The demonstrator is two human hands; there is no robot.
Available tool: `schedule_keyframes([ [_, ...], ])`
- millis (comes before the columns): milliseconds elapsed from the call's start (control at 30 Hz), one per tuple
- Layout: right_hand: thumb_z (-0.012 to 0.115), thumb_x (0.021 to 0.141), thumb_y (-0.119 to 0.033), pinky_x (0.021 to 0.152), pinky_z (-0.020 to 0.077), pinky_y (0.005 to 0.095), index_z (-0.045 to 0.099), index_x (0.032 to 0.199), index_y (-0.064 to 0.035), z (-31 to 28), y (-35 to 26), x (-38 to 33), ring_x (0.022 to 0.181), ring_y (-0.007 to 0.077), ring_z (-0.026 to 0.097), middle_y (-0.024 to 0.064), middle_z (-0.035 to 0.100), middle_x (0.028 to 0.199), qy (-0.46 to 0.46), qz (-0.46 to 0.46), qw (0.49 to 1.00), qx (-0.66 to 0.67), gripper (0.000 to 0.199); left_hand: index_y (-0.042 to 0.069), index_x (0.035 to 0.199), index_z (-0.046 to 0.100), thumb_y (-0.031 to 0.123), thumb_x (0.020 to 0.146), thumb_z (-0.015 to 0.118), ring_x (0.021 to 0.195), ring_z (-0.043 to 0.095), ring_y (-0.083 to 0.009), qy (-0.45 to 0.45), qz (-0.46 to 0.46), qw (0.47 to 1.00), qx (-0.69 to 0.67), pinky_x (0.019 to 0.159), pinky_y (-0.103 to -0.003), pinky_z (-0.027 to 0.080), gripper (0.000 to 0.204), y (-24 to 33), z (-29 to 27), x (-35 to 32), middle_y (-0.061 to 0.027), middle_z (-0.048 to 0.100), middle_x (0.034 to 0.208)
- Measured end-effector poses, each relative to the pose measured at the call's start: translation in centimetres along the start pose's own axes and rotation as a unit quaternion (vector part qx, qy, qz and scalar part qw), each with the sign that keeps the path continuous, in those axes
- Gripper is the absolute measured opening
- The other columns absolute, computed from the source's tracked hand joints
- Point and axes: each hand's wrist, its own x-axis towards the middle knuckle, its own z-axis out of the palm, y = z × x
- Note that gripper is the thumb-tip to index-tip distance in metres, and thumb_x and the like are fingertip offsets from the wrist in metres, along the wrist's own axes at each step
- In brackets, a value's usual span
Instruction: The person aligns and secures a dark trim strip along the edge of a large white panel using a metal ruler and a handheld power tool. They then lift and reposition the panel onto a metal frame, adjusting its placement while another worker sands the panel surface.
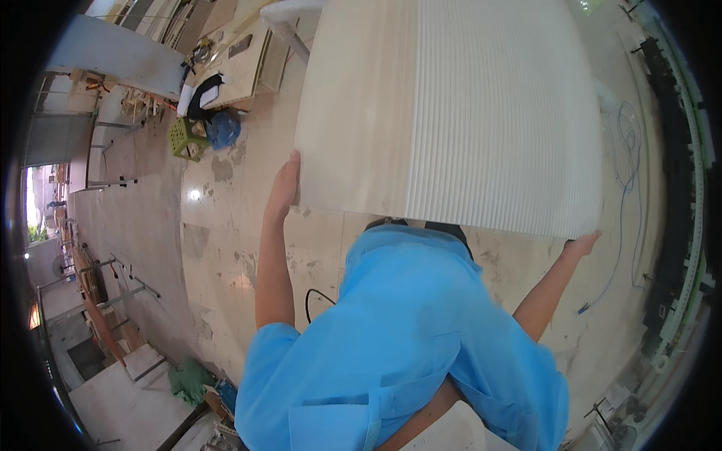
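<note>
In front of me is a large panel [357, 113], its left part smooth pale wood grain and its right part white with fine lengthwise ribs. My left hand [284, 182] is at its left edge, close to the near corner, with the fingers partly hidden by the board. At the near right corner, my right hand [583, 244] grips the panel from the edge, and part of that hand is out of sight beneath it. A white padded support [289, 10] shows beside the panel's far left edge.
Left of the panel stands a low wooden bench [239, 64] with tools and a dark cloth. A green plastic stool [187, 138] and a blue bag [223, 131] sit by it. A thin blue cable [621, 255] lies on the stained tile floor [226, 225] at right.
</note>
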Motion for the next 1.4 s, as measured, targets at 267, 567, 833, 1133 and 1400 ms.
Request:
schedule_keyframes([
  [267, 0.043, 0.109, -0.043, 0.111, 0.0457, 0.0462, 0.036, 0.150, 0.0107, -0.4, -0.3, -0.2, 0.134, 0.0390, 0.051, 0.0198, 0.048, 0.151, -0.036, -0.016, 0.999, -0.030, 0.068, -0.015, 0.135, 0.056, 0.060, 0.105, 0.041, 0.120, 0.061, -0.0270, 0.050, -0.017, 0.998, -0.019, 0.104, -0.034, 0.045, 0.082, 1.0, 0.8, -0.4, -0.0229, 0.065, 0.130],
  [567, 0.038, 0.110, -0.041, 0.112, 0.0448, 0.0467, 0.034, 0.150, 0.0125, 1.1, -2.0, -3.0, 0.135, 0.0401, 0.050, 0.0213, 0.045, 0.154, -0.017, -0.002, 0.998, -0.057, 0.067, -0.014, 0.133, 0.059, 0.059, 0.105, 0.043, 0.115, 0.063, -0.0255, 0.049, -0.025, 0.998, -0.041, 0.101, -0.033, 0.046, 0.079, 0.5, 0.8, 0.0, -0.0218, 0.067, 0.126],
  [833, 0.045, 0.107, -0.043, 0.109, 0.0480, 0.0470, 0.039, 0.147, 0.0126, -0.3, 0.4, 1.1, 0.132, 0.0386, 0.053, 0.0210, 0.049, 0.150, -0.055, -0.079, 0.988, -0.124, 0.068, -0.011, 0.134, 0.058, 0.058, 0.106, 0.042, 0.115, 0.064, -0.0252, 0.036, -0.007, 0.997, -0.073, 0.101, -0.033, 0.047, 0.076, -0.5, 1.0, 0.9, -0.0189, 0.067, 0.128],
  [1133, 0.047, 0.106, -0.040, 0.105, 0.0521, 0.0483, 0.042, 0.147, 0.0084, -1.1, 0.0, 2.9, 0.128, 0.0373, 0.055, 0.0202, 0.051, 0.146, -0.088, -0.153, 0.939, -0.295, 0.063, 0.006, 0.137, 0.056, 0.055, 0.103, 0.045, 0.103, 0.066, -0.0226, -0.128, -0.192, 0.973, -0.003, 0.092, -0.038, 0.053, 0.061, -7.0, -5.1, -5.8, -0.0119, 0.065, 0.124],
  [1400, 0.041, 0.108, -0.039, 0.104, 0.0520, 0.0516, 0.039, 0.150, 0.0059, -0.7, -0.9, 1.8, 0.132, 0.0374, 0.052, 0.0190, 0.047, 0.150, -0.087, -0.056, 0.984, -0.144, 0.061, 0.011, 0.140, 0.054, 0.037, 0.092, 0.063, 0.106, 0.066, -0.0270, -0.382, -0.319, 0.864, 0.074, 0.092, -0.043, 0.057, 0.055, -11.4, -1.3, -12.8, -0.0118, 0.061, 0.133],
])
